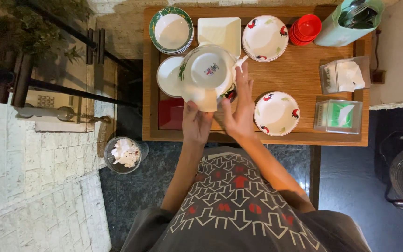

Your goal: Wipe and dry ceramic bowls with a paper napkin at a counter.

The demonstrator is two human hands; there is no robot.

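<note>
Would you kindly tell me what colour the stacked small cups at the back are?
Red; the stacked small cups show best in the head view.

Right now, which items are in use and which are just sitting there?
In use:
- left hand holding the white bowl tilted
- right hand pressing white tissue to its rim

Sitting there:
- rooster plates
- green-rimmed bowls
- square dish
- red cups
- tissue boxes
- cutlery holder

tray | green-rimmed bowls at its far-left corner | square dish beside them | red cups far right | tissue boxes along right edge | bin off its near-left corner
</note>
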